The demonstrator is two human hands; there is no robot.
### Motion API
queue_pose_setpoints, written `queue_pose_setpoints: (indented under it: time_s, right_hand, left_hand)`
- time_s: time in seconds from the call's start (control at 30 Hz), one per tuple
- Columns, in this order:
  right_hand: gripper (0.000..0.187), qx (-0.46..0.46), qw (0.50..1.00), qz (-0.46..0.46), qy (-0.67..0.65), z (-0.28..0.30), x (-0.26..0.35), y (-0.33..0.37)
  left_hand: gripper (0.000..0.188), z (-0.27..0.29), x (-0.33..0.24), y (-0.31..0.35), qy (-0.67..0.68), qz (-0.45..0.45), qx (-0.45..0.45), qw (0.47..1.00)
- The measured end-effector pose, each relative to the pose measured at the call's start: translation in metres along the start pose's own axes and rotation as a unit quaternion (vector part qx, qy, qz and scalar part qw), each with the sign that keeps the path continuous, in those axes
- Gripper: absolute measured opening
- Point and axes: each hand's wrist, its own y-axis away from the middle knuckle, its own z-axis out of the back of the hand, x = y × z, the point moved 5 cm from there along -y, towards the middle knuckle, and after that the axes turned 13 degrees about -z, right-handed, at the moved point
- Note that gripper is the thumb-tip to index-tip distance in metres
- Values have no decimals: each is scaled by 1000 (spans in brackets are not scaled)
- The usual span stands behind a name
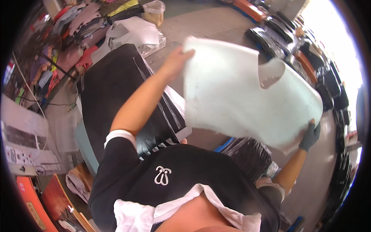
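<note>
A large pale mint sheet (pixel 228 85) of leather-like material is stretched out in front of me, held up off the floor. It has a wavy outline and a rounded notch cut into its far edge. My left hand (pixel 178 62) is closed on the sheet's upper left corner, the fingers partly behind it. At the lower right edge my right hand (pixel 310 137), in a dark grey glove, pinches the sheet with the thumb on top. To the left of the sheet, a wide black sheet (pixel 112 89) with pale lines lies over a table, partly behind my left arm.
Heaps of coloured offcuts (pixel 83 27) lie at the far left, beside a whitish bag (pixel 154 13). Black wrapped stacks (pixel 270 42) line the right side. A black plastic-wrapped bundle (pixel 249 156) stands close to my right side. A cable (pixel 29 85) hangs at the left above power sockets (pixel 19 155).
</note>
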Motion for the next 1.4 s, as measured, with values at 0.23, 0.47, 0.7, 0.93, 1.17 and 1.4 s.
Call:
queue_pose_setpoints:
  time_s: [0.23, 0.47, 0.7, 0.93, 1.17, 1.4]
  right_hand:
    - [60, 41, 976, -14, 212, -63, -56, -96]
    - [53, 139, 976, -27, 169, -212, -98, -198]
    - [29, 278, 938, 154, 138, -430, -40, -265]
    - [25, 352, 877, 313, 98, -636, 56, -263]
    - [23, 340, 804, 487, 5, -845, 220, -166]
    - [32, 287, 727, 609, -134, -1016, 437, -81]
  left_hand:
    - [29, -24, 196, -34, 125, 255, 28, 959]
    - [29, -39, 333, -73, 103, 349, -12, 931]
    - [29, -35, 367, -88, 113, 425, -165, 883]
    - [24, 61, 373, -122, 175, 401, -335, 834]
    - [33, 226, 401, -210, 228, 344, -428, 804]
    - [26, 410, 303, -343, 236, 152, -500, 819]
